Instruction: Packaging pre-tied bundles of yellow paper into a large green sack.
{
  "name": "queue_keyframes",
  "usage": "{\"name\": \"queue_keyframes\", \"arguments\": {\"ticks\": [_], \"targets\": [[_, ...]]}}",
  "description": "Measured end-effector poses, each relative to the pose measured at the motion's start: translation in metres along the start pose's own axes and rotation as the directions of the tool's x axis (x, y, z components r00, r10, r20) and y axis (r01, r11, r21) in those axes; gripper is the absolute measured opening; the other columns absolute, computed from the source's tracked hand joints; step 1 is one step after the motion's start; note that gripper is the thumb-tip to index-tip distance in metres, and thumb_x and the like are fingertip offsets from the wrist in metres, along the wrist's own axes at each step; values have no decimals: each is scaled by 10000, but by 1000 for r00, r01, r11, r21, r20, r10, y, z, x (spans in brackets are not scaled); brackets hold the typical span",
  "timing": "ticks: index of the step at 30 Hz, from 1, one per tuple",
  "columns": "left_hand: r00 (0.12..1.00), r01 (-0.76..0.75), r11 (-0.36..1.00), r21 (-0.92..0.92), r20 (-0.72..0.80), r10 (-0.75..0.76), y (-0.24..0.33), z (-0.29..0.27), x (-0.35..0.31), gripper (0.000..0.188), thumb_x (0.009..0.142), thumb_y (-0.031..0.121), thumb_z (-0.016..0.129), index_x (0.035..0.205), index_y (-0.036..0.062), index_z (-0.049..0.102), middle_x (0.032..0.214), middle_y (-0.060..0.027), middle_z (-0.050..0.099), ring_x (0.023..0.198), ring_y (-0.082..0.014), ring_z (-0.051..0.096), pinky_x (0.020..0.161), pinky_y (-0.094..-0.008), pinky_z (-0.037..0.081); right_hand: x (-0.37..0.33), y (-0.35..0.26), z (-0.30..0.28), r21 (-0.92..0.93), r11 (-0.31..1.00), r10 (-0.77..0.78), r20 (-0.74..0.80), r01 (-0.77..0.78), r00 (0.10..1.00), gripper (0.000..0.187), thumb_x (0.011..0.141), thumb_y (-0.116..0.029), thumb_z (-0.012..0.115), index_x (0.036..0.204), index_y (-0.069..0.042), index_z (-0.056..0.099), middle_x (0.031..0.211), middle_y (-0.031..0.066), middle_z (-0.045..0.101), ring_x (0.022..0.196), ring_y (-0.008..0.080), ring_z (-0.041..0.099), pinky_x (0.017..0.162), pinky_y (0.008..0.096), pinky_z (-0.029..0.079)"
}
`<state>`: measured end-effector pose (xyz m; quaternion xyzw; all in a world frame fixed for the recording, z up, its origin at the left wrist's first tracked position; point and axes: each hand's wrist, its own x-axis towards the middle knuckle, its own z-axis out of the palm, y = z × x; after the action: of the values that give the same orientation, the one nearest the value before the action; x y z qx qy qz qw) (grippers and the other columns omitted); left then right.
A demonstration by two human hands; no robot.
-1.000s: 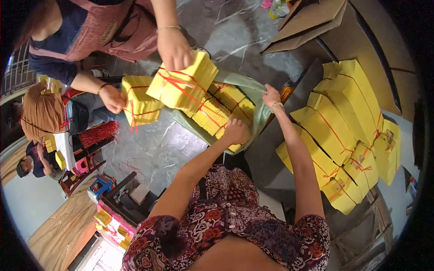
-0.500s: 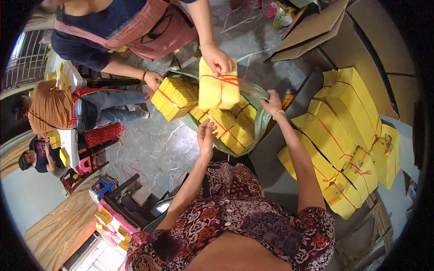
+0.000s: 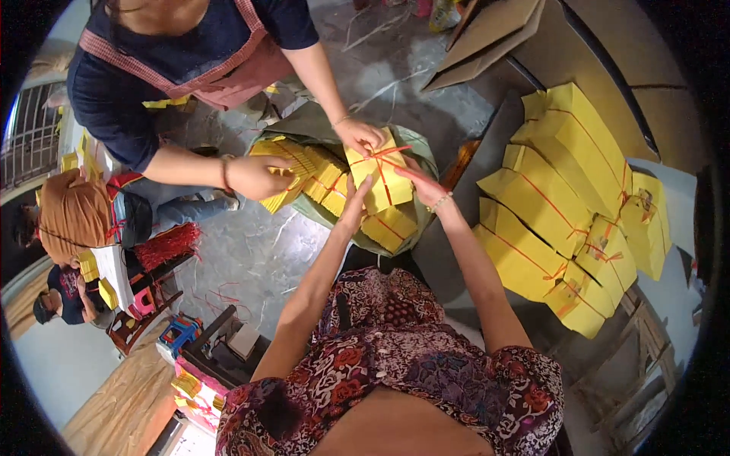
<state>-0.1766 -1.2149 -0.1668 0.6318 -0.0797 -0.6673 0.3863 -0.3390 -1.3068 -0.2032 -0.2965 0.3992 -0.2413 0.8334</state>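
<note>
A co-worker's hand [image 3: 360,137] grips the red tie on top of a square bundle of yellow paper [image 3: 378,182]. My left hand [image 3: 354,205] lies along the bundle's left edge, and my right hand [image 3: 423,185] presses its right edge, fingers stretched along it. Between my palms the bundle sits over the mouth of a green sack [image 3: 304,207]. Inside the sack are more red-tied yellow bundles, one [image 3: 389,228] below my hands. The co-worker's other hand [image 3: 260,176] is over a ribbed yellow bundle [image 3: 277,199] at the sack's left side.
Large yellow bundles [image 3: 544,197] tied with red are stacked to my right. Behind them stand cardboard sheets [image 3: 487,38]. At the left, two people work by a white table [image 3: 112,266], near a heap of red strips [image 3: 166,247]. Red scraps lie on the grey floor [image 3: 258,258].
The co-worker has lowered the bundle towards me. My right hand has left the sack's rim for the bundle's right side; my left has come up to its left side.
</note>
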Motion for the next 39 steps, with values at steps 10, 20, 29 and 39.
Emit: {"name": "queue_keyframes", "arguments": {"ticks": [10, 20, 29, 39], "targets": [[964, 220, 930, -295, -82, -254, -21, 46, -8, 699, 742, 598, 536, 1287, 211, 333, 1260, -68, 372, 1056, -286, 395, 836, -499, 336, 8, -28, -23, -572, 772, 270, -99, -277, 958, 714, 756, -522, 522, 1301, -75, 407, 1315, 148, 413, 1207, 246, 396, 989, 343, 305], [903, 420, 801, -427, 106, -417, -23, 40, 52, 721, 787, 633, 381, 1347, 188, 292, 1351, -119, 332, 1205, -362, 315, 974, -582, 202, 50, -26, -29, -873, 359, 278, -237, -330, 931, 1031, 643, -813, 376, 1265, 9, 422, 1282, 235, 425, 1178, 337, 438, 943, 379, 386], [958, 286, 825, 488, -116, -263, -45, -27, 86, 618, 833, 516, 495, 1189, 23, 380, 1210, -283, 426, 1026, -388, 517, 802, -531, 452, 35, 13, -65, -719, 688, -45, -169, -93, 985, 497, 844, -477, 457, 1084, -50, 545, 1142, 207, 535, 1013, 336, 537, 902, 381, 405], [896, 77, -65, 995, -41, 443, -29, 59, 94, 1377, 395, 699, 721, 1413, 126, -8, 1247, -349, 292, 1108, -481, 352, 930, -518, 298, -17, 94, -63, -597, 665, 38, -572, -448, 819, 964, 654, -355, 701, 1345, 22, 145, 1308, 267, 328, 1148, 389, 421, 942, 415, 388]]}}
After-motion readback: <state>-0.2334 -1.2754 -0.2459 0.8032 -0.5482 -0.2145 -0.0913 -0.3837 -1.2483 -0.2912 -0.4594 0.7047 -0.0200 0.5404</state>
